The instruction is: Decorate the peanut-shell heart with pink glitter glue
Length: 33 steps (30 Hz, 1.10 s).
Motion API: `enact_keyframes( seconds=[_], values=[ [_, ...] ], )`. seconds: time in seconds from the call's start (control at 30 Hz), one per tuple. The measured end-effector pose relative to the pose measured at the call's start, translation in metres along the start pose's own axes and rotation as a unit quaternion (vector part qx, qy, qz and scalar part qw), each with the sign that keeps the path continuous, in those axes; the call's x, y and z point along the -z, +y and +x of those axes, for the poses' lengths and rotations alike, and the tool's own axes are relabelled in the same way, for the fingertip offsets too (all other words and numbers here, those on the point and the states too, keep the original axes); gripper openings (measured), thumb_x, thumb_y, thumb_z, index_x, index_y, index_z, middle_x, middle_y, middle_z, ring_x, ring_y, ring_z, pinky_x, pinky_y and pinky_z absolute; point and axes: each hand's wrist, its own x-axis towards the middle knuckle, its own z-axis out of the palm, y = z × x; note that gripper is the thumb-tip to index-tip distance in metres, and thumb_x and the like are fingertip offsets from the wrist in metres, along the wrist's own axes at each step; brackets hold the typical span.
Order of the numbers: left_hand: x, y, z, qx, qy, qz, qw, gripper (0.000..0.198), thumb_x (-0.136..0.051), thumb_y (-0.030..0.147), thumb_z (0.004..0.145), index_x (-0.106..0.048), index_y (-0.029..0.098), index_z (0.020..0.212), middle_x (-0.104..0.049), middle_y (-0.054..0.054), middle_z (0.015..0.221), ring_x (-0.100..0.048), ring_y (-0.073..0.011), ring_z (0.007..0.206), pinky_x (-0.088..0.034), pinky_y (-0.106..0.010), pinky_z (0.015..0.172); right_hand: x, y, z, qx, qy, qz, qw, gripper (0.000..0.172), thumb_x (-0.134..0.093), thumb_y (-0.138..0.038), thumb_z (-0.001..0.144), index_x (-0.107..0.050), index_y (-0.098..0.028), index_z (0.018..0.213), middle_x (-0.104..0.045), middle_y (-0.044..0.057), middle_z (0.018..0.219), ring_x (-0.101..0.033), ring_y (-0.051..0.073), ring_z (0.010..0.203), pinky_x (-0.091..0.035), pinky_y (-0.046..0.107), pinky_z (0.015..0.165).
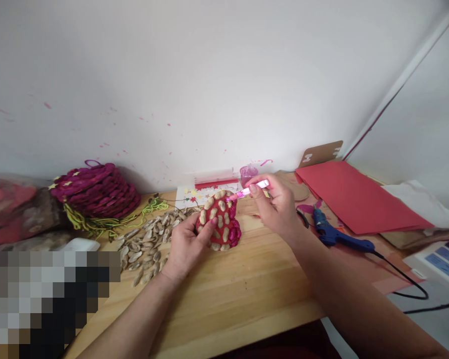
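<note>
My left hand is closed on a red piece with peanut shells stuck over its face, tilted up above the table. Along its right edge the shells are coated in glossy magenta. In my right hand is a paintbrush with a pale handle and pink paint on it. Its tip touches the upper right of the piece. Behind my right hand stands a small clear cup with pink paint. Loose peanut shells lie heaped left of my left hand.
A stack of magenta shell-covered pieces with yellow-green strings stands at left, beside plastic bags. A blue glue gun with a black cord lies at right, near red sheets. The paint-spattered wall rises behind the wooden table.
</note>
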Motion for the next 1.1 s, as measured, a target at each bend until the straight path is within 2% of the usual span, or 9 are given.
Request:
enact_keyframes(
  seconds=[0.13, 0.2, 0.3, 0.43, 0.6, 0.77, 0.93, 1.1],
  values=[
    [0.0005, -0.0021, 0.0003, -0.004, -0.004, 0.011, 1.000, 0.036, -0.072, 0.051, 0.087, -0.072, 0.016, 0.079, -0.060, 0.000, 0.064, -0.047, -0.0144, 0.059, -0.042, -0.024, 0.057, 0.0003, 0.0027, 0.0004, -0.012, 0.025, -0.002, 1.000, 0.013, -0.059, -0.033, 0.103, -0.068, -0.026, 0.097, -0.076, 0.004, 0.095, -0.071, 0.022, 0.090, -0.055, 0.040, 0.087],
    [0.0005, -0.0027, -0.0002, -0.005, -0.003, 0.018, 1.000, 0.035, -0.071, 0.051, 0.087, -0.071, 0.016, 0.079, -0.059, 0.000, 0.064, -0.047, -0.0146, 0.060, -0.041, -0.025, 0.057, 0.0006, 0.0032, 0.0007, -0.013, 0.017, 0.014, 1.000, 0.013, -0.060, -0.033, 0.103, -0.068, -0.025, 0.098, -0.076, 0.004, 0.094, -0.071, 0.021, 0.089, -0.055, 0.038, 0.085],
    [0.0003, -0.0024, -0.0008, -0.013, 0.001, 0.034, 0.999, 0.034, -0.070, 0.049, 0.087, -0.071, 0.016, 0.079, -0.057, 0.000, 0.064, -0.046, -0.0145, 0.061, -0.041, -0.025, 0.058, 0.0006, 0.0033, 0.0006, 0.002, 0.006, 0.014, 1.000, 0.013, -0.060, -0.031, 0.103, -0.069, -0.023, 0.097, -0.077, 0.004, 0.094, -0.070, 0.020, 0.088, -0.054, 0.039, 0.086],
    [-0.0002, -0.0005, 0.0000, -0.021, 0.002, 0.048, 0.999, 0.034, -0.068, 0.049, 0.088, -0.070, 0.016, 0.077, -0.055, 0.001, 0.063, -0.044, -0.0142, 0.060, -0.040, -0.025, 0.058, -0.0002, 0.0033, -0.0004, 0.022, 0.024, -0.006, 0.999, 0.012, -0.061, -0.029, 0.103, -0.069, -0.023, 0.097, -0.077, 0.005, 0.095, -0.071, 0.022, 0.091, -0.053, 0.040, 0.088],
    [0.0003, 0.0034, 0.0007, -0.045, 0.009, 0.073, 0.996, 0.031, -0.066, 0.046, 0.087, -0.069, 0.017, 0.075, -0.054, 0.001, 0.063, -0.043, -0.0142, 0.060, -0.039, -0.025, 0.057, -0.0022, 0.0029, -0.0014, 0.035, 0.003, 0.017, 0.999, 0.011, -0.061, -0.029, 0.103, -0.069, -0.023, 0.098, -0.075, 0.003, 0.092, -0.070, 0.020, 0.088, -0.053, 0.037, 0.083],
    [0.0008, 0.0028, 0.0006, -0.050, 0.012, 0.081, 0.995, 0.031, -0.066, 0.045, 0.087, -0.069, 0.018, 0.074, -0.052, 0.001, 0.062, -0.042, -0.0142, 0.060, -0.038, -0.025, 0.057, -0.0010, 0.0043, 0.0001, 0.059, 0.016, -0.023, 0.998, 0.012, -0.061, -0.028, 0.103, -0.069, -0.023, 0.096, -0.077, 0.003, 0.091, -0.070, 0.021, 0.090, -0.052, 0.039, 0.086],
    [0.0011, 0.0004, 0.0005, -0.032, 0.020, 0.063, 0.997, 0.033, -0.071, 0.049, 0.085, -0.069, 0.018, 0.072, -0.052, 0.002, 0.060, -0.042, -0.0136, 0.058, -0.038, -0.024, 0.056, -0.0008, 0.0048, -0.0001, 0.045, 0.018, -0.008, 0.999, 0.012, -0.061, -0.029, 0.103, -0.069, -0.023, 0.097, -0.077, 0.004, 0.094, -0.071, 0.021, 0.090, -0.052, 0.038, 0.085],
    [0.0011, -0.0011, 0.0015, -0.004, 0.014, -0.015, 1.000, 0.035, -0.076, 0.052, 0.084, -0.071, 0.018, 0.078, -0.054, 0.003, 0.061, -0.043, -0.0125, 0.057, -0.041, -0.023, 0.055, -0.0012, 0.0043, 0.0005, 0.019, 0.024, 0.001, 1.000, 0.013, -0.060, -0.030, 0.103, -0.070, -0.024, 0.097, -0.077, 0.004, 0.095, -0.071, 0.021, 0.091, -0.053, 0.039, 0.086]
  ],
)
